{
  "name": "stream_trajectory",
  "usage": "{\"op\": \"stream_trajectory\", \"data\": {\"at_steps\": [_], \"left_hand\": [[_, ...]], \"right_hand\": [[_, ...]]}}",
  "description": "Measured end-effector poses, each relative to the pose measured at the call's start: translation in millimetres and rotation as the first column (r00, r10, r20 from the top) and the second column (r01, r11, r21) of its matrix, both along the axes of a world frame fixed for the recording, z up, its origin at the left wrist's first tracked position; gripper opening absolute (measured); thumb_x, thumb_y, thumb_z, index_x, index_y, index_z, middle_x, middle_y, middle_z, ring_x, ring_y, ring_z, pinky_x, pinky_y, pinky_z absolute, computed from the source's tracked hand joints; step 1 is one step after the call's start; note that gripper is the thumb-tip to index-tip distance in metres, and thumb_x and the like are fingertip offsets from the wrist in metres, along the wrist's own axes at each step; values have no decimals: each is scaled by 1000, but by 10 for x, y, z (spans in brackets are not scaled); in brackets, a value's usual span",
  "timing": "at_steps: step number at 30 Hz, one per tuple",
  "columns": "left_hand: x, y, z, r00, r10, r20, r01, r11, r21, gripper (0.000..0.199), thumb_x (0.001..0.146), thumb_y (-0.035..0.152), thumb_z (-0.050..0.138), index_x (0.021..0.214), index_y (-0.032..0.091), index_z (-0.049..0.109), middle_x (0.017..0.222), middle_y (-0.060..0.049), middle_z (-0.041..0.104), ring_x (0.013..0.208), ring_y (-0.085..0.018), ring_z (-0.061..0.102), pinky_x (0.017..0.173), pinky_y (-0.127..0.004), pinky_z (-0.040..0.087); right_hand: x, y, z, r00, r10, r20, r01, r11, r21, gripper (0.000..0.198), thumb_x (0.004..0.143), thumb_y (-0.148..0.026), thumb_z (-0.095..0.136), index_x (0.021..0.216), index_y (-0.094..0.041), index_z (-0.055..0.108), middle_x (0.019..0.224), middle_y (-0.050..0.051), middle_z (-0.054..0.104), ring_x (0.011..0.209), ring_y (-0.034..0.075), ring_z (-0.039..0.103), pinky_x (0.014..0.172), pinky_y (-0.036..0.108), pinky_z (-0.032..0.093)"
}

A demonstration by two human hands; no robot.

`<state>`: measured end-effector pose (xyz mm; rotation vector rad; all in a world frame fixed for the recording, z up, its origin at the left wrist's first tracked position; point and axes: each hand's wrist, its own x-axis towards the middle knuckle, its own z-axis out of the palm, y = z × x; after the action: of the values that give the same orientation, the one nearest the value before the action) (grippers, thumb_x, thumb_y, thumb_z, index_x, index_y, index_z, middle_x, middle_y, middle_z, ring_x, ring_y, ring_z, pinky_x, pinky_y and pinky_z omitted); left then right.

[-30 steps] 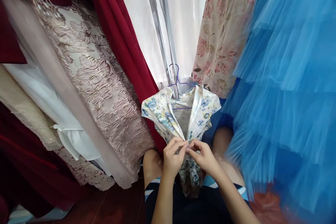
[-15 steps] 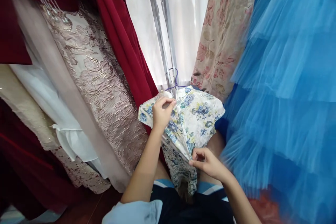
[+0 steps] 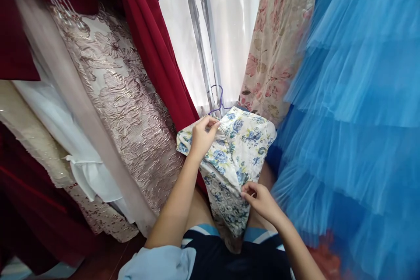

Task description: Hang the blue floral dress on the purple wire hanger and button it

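Note:
A white short-sleeved dress with blue and yellow flowers (image 3: 251, 144) hangs from a purple hanger (image 3: 222, 96) and drapes down between my knees. Near its neckline, my left hand (image 3: 204, 133) pinches the cloth at the top of the centre seam. Lower on that same seam, my right hand (image 3: 259, 199) has thumb and fingertips closed on the fabric. The seam runs slanted between the two hands. Whether a zip or only cloth is in the right fingertips cannot be made out.
Dark red garments (image 3: 164, 52) and a metallic pink flowered dress (image 3: 127, 109) hang at the left. To the right are a beige floral dress (image 3: 269, 52) and a tiered blue tulle dress (image 3: 361, 96). Metal poles (image 3: 203, 30) rise before a white curtain (image 3: 226, 0).
My right hand has shifted slightly up and right with the cloth. The dress's left sleeve edge has drawn inward and the lower part now hangs smoother. My left hand stays near the neckline.

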<state>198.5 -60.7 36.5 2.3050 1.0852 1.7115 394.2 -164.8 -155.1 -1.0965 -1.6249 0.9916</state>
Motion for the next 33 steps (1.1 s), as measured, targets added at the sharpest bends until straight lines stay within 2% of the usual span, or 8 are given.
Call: {"op": "stream_trajectory", "data": {"at_steps": [4, 9, 13, 18, 21, 26, 29, 33], "left_hand": [[-31, -69, -20, 996, -2, -85, 7, 999, 53, 8, 90, 24, 62, 86, 20, 67, 88, -3, 71, 85, -18, 66, 83, -32, 50], [-66, -100, -65, 979, 22, -201, -3, 996, 94, 8, 89, 18, 62, 92, 21, 68, 93, -3, 73, 90, -19, 67, 87, -34, 48], [-97, -131, -72, 955, 58, -291, -19, 991, 134, 15, 88, 15, 60, 100, 22, 66, 97, -3, 72, 94, -20, 65, 89, -34, 47], [-140, -183, -44, 922, 69, -381, -21, 991, 128, 19, 90, 13, 55, 106, 22, 60, 100, -3, 70, 96, -20, 65, 91, -34, 45], [-146, -185, -67, 921, 79, -380, -27, 990, 142, 18, 89, 12, 56, 104, 22, 58, 97, -3, 69, 95, -21, 64, 89, -34, 45], [-34, -154, -169, 974, 81, -211, -44, 984, 174, 9, 89, 14, 57, 93, 21, 57, 89, -2, 65, 88, -18, 63, 84, -30, 46], [73, -156, -172, 990, 112, -83, -93, 973, 214, 8, 89, 14, 55, 86, 21, 54, 82, -1, 61, 82, -17, 60, 80, -28, 46], [81, -144, -26, 988, 146, 57, -156, 956, 247, 6, 88, 15, 57, 86, 20, 55, 82, -1, 60, 81, -16, 60, 79, -26, 46]], "right_hand": [[-168, 165, 369, 990, -73, -122, 83, 994, 76, 26, 89, -43, 60, 83, -18, 65, 75, 3, 65, 69, 19, 58, 64, 28, 43], [-418, 608, 1074, 937, 55, -345, -1, 988, 155, 33, 89, -52, 59, 89, -19, 64, 78, 4, 67, 66, 17, 59, 60, 27, 46], [-567, 929, 1354, 918, 115, -378, -38, 978, 206, 38, 86, -56, 60, 87, -19, 65, 79, 4, 68, 67, 17, 59, 58, 27, 47], [-596, 1027, 1360, 922, 128, -366, -46, 973, 226, 44, 89, -60, 54, 81, -18, 65, 70, 4, 65, 64, 17, 59, 58, 27, 46], [-585, 977, 1352, 930, 137, -342, -45, 963, 265, 36, 90, -53, 55, 79, -19, 61, 69, 2, 64, 64, 16, 57, 59, 27, 45], [-616, 1004, 1372, 934, 56, -353, 66, 944, 325, 29, 87, -36, 53, 63, -20, 54, 59, -1, 56, 58, 14, 50, 59, 26, 40], [-623, 1118, 1296, 936, -20, -351, 111, 964, 241, 32, 83, -33, 51, 54, -20, 50, 51, -1, 51, 52, 12, 46, 55, 26, 37], [-548, 1190, 1025, 938, -8, -345, 63, 987, 148, 30, 79, -33, 48, 51, -21, 48, 45, -3, 48, 44, 11, 42, 48, 24, 33]]}}
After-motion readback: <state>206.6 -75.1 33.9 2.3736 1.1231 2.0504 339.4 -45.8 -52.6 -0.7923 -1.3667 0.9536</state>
